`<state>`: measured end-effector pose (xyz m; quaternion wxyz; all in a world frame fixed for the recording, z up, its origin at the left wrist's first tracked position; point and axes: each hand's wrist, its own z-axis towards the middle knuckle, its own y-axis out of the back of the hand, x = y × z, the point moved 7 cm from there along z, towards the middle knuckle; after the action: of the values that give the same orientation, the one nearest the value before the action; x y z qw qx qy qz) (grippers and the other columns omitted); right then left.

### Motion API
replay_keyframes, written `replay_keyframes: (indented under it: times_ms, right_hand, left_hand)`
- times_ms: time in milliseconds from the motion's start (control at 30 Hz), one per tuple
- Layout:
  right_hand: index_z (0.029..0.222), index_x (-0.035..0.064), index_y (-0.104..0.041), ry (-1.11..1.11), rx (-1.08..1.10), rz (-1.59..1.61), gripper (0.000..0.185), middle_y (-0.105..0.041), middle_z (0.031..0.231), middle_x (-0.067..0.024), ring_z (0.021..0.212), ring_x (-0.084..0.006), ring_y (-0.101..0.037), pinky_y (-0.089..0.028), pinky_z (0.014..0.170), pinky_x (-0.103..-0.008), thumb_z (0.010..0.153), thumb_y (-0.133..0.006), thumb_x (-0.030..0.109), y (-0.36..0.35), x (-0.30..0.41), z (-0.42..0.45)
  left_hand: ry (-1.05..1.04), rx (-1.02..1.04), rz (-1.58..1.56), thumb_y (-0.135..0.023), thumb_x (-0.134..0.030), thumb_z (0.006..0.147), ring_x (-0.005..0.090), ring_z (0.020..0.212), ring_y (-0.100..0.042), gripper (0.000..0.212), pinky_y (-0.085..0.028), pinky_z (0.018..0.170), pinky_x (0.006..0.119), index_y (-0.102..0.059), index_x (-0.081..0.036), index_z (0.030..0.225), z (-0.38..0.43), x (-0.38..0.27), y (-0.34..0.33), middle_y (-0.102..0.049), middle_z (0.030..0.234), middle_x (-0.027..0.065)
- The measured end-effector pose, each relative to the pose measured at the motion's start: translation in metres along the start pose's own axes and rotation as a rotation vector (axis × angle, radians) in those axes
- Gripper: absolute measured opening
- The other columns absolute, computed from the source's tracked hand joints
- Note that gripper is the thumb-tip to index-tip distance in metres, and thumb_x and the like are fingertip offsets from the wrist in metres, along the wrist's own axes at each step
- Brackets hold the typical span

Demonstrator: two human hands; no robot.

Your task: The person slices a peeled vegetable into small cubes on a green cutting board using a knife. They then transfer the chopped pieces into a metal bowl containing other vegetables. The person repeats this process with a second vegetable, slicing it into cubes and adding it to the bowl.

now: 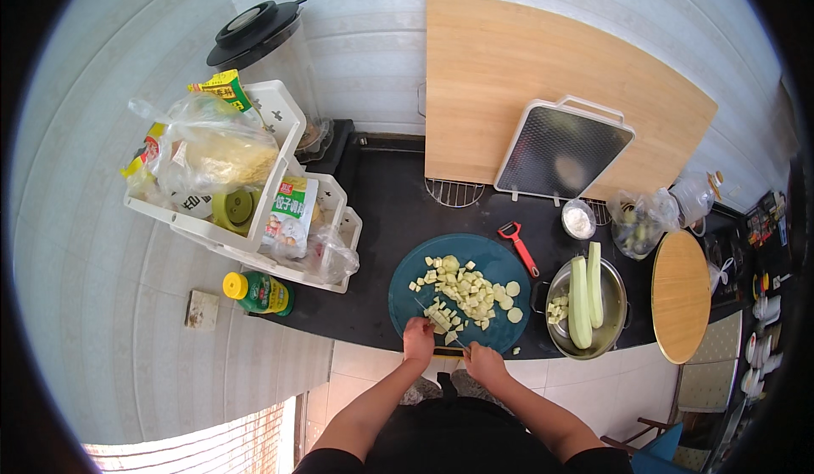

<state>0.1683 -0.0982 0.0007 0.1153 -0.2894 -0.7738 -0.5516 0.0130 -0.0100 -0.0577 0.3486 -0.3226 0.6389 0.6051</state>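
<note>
A round dark green cutting board (407,270) lies at the counter's near edge, with pale green vegetable cubes (470,289) and several round slices (512,288) on it. My right hand (484,363) grips the handle of a kitchen knife (455,339), whose blade points to the upper left over the board. My left hand (418,340) holds cut vegetable pieces (439,319) beside the blade. To the right, a steel pot (612,321) holds two long peeled pale green vegetables (580,302) and some cubes. A red peeler (521,249) rests between board and wooden panel.
White baskets (273,219) with packets and a green bottle with yellow cap (267,293) stand left. Behind are a blender (273,60), a large wooden board (483,86) and a framed grater-textured board (563,149). A bowl of white powder (579,221) and round wooden board (680,296) are right.
</note>
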Motion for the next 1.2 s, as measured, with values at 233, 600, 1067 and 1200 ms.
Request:
replay_keyframes:
  times_ms: [233, 600, 1067, 1200]
  right_hand:
    - [0.085, 0.0, -0.053, -0.004, 0.046, -0.072, 0.018, -0.063, 0.071, -0.0236, 0.069, -0.0414, -0.063, -0.051, 0.063, -0.0503, 0.084, -0.053, 0.018, -0.012, 0.0, 0.012]
    - [0.079, 0.0004, -0.056, -0.023, 0.021, 0.099, 0.029, -0.062, 0.072, -0.0232, 0.074, -0.0425, -0.061, -0.048, 0.066, -0.0504, 0.086, -0.058, 0.029, -0.002, -0.008, 0.025]
    - [0.089, 0.0028, -0.062, -0.12, -0.097, 0.201, 0.026, -0.063, 0.075, -0.0212, 0.076, -0.0396, -0.062, -0.049, 0.067, -0.0477, 0.085, -0.06, 0.028, 0.02, -0.011, 0.013]
    - [0.093, 0.0047, -0.064, -0.047, -0.2, 0.154, 0.024, -0.064, 0.074, -0.0186, 0.074, -0.0366, -0.063, -0.05, 0.065, -0.0449, 0.084, -0.061, 0.027, 0.04, -0.012, 0.006]
  left_hand:
    - [0.033, 0.034, 0.028, -0.064, -0.004, 0.076, 0.0339, 0.08, -0.059, 0.008, -0.049, 0.069, 0.041, -0.06, 0.0, 0.083, -0.002, 0.002, -0.002, -0.059, 0.088, 0.0158]
    - [-0.06, 0.131, 0.297, -0.078, -0.023, 0.069, 0.0328, 0.106, -0.048, 0.05, -0.043, 0.089, 0.041, -0.054, -0.004, 0.11, -0.014, -0.046, 0.016, -0.051, 0.111, 0.0126]
    - [-0.314, 0.14, 0.341, -0.073, -0.013, 0.071, 0.0323, 0.096, -0.052, 0.038, -0.043, 0.082, 0.042, -0.058, -0.005, 0.105, 0.021, -0.044, 0.002, -0.056, 0.101, 0.012]
    - [-0.408, 0.03, 0.178, -0.067, -0.009, 0.076, 0.0321, 0.092, -0.054, 0.03, -0.044, 0.08, 0.042, -0.059, -0.003, 0.104, 0.028, -0.054, 0.017, -0.058, 0.098, 0.0139]
